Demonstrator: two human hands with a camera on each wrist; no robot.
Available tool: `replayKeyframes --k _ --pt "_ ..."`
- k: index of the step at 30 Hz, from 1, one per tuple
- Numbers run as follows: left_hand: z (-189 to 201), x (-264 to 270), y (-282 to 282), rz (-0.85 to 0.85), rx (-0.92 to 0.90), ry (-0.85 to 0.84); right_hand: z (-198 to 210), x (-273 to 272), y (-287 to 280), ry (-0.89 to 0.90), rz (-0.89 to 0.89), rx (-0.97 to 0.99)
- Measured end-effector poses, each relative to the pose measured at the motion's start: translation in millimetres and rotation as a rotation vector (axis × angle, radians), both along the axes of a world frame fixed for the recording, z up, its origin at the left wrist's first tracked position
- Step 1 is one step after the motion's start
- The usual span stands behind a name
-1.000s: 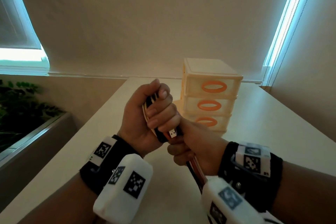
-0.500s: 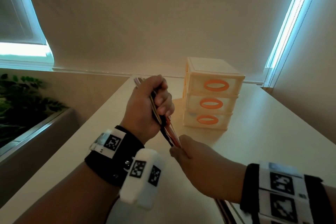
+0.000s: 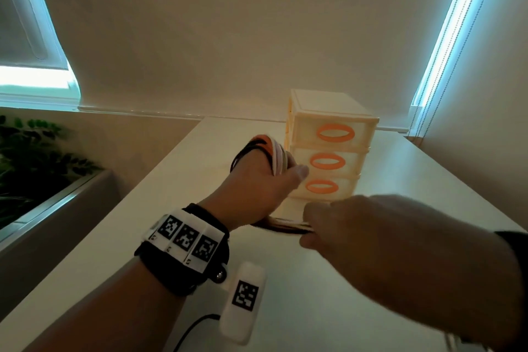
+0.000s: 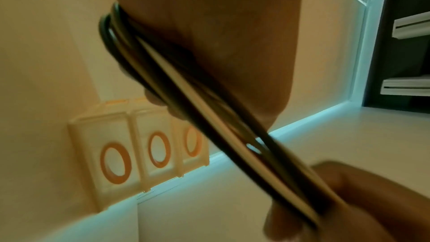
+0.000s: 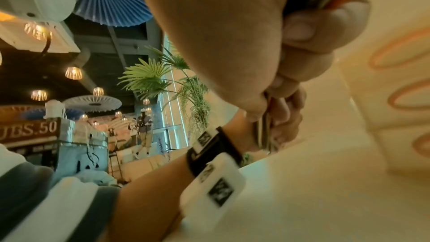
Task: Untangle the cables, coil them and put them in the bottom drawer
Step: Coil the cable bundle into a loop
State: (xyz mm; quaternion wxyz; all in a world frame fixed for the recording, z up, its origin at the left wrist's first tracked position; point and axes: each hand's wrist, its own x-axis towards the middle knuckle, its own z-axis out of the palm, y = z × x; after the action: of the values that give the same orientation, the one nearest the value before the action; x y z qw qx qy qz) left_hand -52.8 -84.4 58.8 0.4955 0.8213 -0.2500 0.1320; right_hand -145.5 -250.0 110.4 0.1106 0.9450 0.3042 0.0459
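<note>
Smooth round black, white and orange cables (image 3: pixel 268 156) loop around the left hand (image 3: pixel 258 188), its grip clasping them; the right hand (image 3: pixel 357 226) pinches their taut strands above the matte table (image 3: pixel 328 280), near the cream plastic three-drawer chest (image 3: pixel 328 146)

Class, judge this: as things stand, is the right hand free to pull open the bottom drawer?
Probably not yet. The bottom drawer sits shut and unblocked just beyond the right hand, but that hand pinches the cables, which run to the left hand.
</note>
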Motion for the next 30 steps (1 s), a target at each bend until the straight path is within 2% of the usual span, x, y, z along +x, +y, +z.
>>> replayKeyframes --k 3,6,8,10,12,15,18,20,24,30 --pt "-0.6 -4.4 -4.5 -0.038 0.163 -0.060 21.9 12.9 -15.3 -0.158 0.087 -0.027" --pt "0.0 -10.3 -5.6 -0.125 0.205 -0.050 39.4 23.9 -27.4 -0.217 0.199 -0.016" --pt "-0.5 -13.1 -5.0 -0.222 0.168 0.069 44.9 32.8 -31.9 -0.264 0.314 -0.039" --pt "-0.8 -14.4 -3.5 -0.404 0.053 0.229 53.8 43.7 -34.1 -0.259 0.411 -0.037" --pt "0.1 -15.9 -0.6 -0.534 -0.012 0.329 57.9 57.0 -33.9 -0.251 0.461 0.034" --pt "-0.5 -16.7 1.1 -0.689 -0.085 0.429 48.9 78.9 -29.1 -0.184 0.436 0.217" --pt "-3.3 -17.5 -1.2 -0.809 -0.289 0.588 27.7 97.2 -14.6 -0.175 0.489 0.475" --pt "-7.7 -16.6 -3.0 -0.880 -0.414 0.635 6.5 107.0 -5.2 -0.152 0.516 0.707" --pt "-14.9 -13.3 -1.7 -0.948 -0.545 0.675 -28.0 116.9 11.5 0.071 0.428 1.121" --pt "-9.5 -13.4 -2.0 -1.062 -0.737 0.772 -42.8 123.2 23.8 0.312 0.350 1.415"
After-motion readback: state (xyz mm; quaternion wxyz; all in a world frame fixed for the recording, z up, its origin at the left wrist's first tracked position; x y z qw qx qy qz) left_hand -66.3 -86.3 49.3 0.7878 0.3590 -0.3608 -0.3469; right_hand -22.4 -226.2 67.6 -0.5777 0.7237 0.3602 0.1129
